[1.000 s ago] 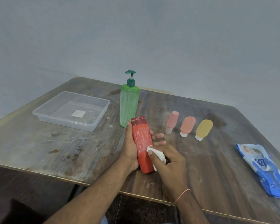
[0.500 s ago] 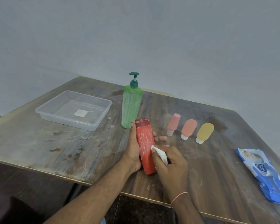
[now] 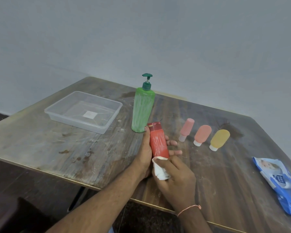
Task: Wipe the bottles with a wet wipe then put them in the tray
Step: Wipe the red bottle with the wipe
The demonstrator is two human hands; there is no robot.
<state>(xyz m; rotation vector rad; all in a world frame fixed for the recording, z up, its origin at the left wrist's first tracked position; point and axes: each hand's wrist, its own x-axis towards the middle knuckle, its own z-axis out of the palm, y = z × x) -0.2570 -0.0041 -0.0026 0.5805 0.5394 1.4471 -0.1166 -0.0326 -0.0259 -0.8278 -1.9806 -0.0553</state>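
Red bottle [image 3: 158, 142] gripped round body by left hand [image 3: 145, 148]; wet wipe [image 3: 160, 171] pinched under right hand [image 3: 176, 179] fingertips. Judged light, rigid, slippery when wetted; best held mid-body.

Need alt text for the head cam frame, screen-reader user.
A left hand grips a red plastic bottle while the right hand rubs its lower end with a white wet wipe, over a worn wooden table. Nearby stand a green pump bottle and an empty clear plastic tray.
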